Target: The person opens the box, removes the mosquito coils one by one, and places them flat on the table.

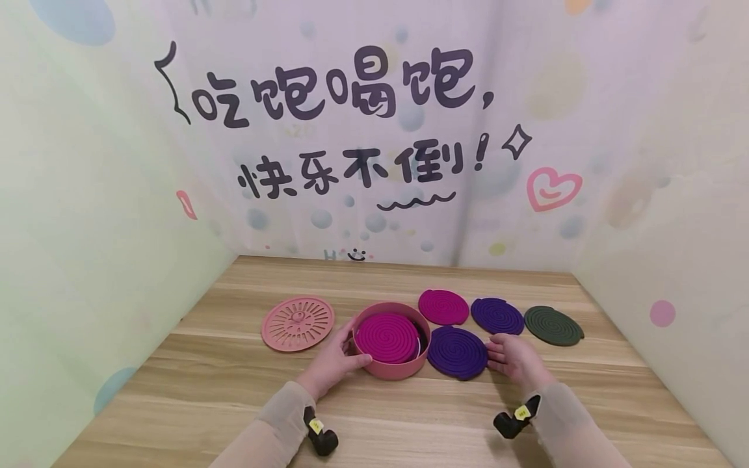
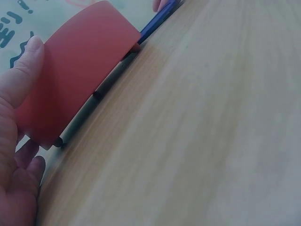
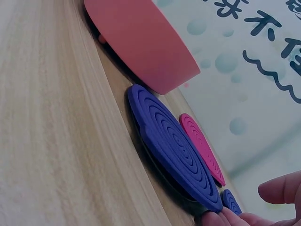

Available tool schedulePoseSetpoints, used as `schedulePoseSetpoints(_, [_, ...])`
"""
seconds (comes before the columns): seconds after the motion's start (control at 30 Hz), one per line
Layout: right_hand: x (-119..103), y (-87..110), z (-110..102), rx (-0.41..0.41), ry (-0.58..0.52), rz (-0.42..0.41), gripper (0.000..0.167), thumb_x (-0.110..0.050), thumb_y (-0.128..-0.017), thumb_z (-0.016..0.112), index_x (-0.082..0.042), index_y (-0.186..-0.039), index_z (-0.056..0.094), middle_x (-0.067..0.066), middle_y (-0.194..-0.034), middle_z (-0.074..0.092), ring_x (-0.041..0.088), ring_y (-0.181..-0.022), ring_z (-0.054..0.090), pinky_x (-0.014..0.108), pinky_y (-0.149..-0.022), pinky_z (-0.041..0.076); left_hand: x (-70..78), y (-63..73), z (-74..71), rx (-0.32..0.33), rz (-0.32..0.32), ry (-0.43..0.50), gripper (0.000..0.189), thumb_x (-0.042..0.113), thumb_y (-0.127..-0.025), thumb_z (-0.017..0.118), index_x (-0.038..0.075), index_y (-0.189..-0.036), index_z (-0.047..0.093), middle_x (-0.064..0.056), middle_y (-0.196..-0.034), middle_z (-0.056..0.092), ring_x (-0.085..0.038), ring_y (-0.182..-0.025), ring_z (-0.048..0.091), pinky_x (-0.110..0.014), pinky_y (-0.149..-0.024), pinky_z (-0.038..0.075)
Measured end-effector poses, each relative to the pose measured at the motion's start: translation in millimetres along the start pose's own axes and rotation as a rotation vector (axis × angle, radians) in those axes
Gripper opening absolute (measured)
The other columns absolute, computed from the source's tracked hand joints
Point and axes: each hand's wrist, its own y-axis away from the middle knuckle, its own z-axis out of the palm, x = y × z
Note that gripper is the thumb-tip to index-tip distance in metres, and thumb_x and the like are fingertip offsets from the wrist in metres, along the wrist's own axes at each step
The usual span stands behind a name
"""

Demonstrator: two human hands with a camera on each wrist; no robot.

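Note:
A round coral-pink mosquito coil box (image 1: 393,372) without its lid stands near the middle of the table. My left hand (image 1: 335,361) grips its left side; in the left wrist view the thumb (image 2: 29,63) lies on the wall and the fingers curl at the base. Inside the box sits a magenta mosquito coil (image 1: 386,338), with a dark part showing beside it. Right of the box lies a purple mosquito coil (image 1: 458,352). My right hand (image 1: 517,361) touches its right edge with the fingertips, the thumb apart from it in the right wrist view.
Behind, from left to right, lie another magenta coil (image 1: 443,307), a second purple coil (image 1: 497,316) and a dark green coil (image 1: 553,325). A pink slotted lid (image 1: 298,323) rests left of the box. A printed curtain wall (image 1: 363,227) closes off the table's back.

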Motion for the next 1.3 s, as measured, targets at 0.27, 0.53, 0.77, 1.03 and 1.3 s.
schedulePoseSetpoints(0.27, [-0.7, 0.7, -0.2, 0.005, 0.005, -0.014, 0.049, -0.011, -0.100, 0.038, 0.015, -0.139, 0.024, 0.026, -0.127, 0.046, 0.026, -0.107, 0.051, 0.038, -0.095, 0.046, 1.4, 1.2, 0.2, -0.001, -0.010, -0.005, 0.095, 0.031, -0.079, 0.079, 0.017, -0.154, 0.022, -0.013, -0.155, 0.028, -0.034, -0.141, 0.026, -0.048, -0.112, 0.026])
schedulePoseSetpoints(0.53, [0.0, 2.0, -1.2, 0.003, -0.002, -0.020, 0.044, -0.011, -0.100, 0.039, 0.014, -0.135, 0.030, 0.023, -0.120, 0.053, 0.020, -0.097, 0.056, 0.036, -0.091, 0.049, 4.5, 2.5, 1.3, 0.010, -0.015, 0.004, 0.092, 0.025, -0.081, 0.078, 0.014, -0.154, 0.023, -0.016, -0.155, 0.027, -0.037, -0.140, 0.026, -0.049, -0.111, 0.028])
schedulePoseSetpoints(0.77, [-1.4, 3.1, -1.0, 0.012, 0.038, -0.020, 0.050, -0.013, -0.100, 0.039, 0.015, -0.139, 0.026, 0.028, -0.128, 0.049, 0.021, -0.099, 0.057, 0.040, -0.096, 0.047, 6.1, 3.6, 1.1, 0.008, -0.018, -0.001, 0.092, 0.026, -0.081, 0.079, 0.015, -0.154, 0.023, -0.015, -0.155, 0.027, -0.036, -0.141, 0.027, -0.048, -0.111, 0.028])
schedulePoseSetpoints(1.03, [-8.0, 6.4, 9.1, -0.030, 0.097, -0.095, 0.057, -0.013, -0.101, 0.034, 0.016, -0.145, 0.014, 0.037, -0.146, 0.025, 0.043, -0.134, 0.034, 0.048, -0.110, 0.032, 7.0, 2.1, 1.8, 0.017, -0.031, 0.003, 0.089, 0.016, -0.083, 0.077, 0.011, -0.154, 0.022, -0.019, -0.155, 0.026, -0.039, -0.140, 0.026, -0.051, -0.110, 0.029])
schedulePoseSetpoints(1.3, [-19.1, 9.7, 36.1, -0.034, 0.113, -0.177, 0.054, -0.011, -0.102, 0.037, 0.015, -0.145, 0.018, 0.036, -0.143, 0.032, 0.045, -0.132, 0.036, 0.050, -0.109, 0.033, 1.7, 0.5, 1.0, 0.009, -0.022, 0.005, 0.091, 0.023, -0.082, 0.078, 0.015, -0.154, 0.023, -0.015, -0.155, 0.027, -0.036, -0.140, 0.027, -0.049, -0.109, 0.032])
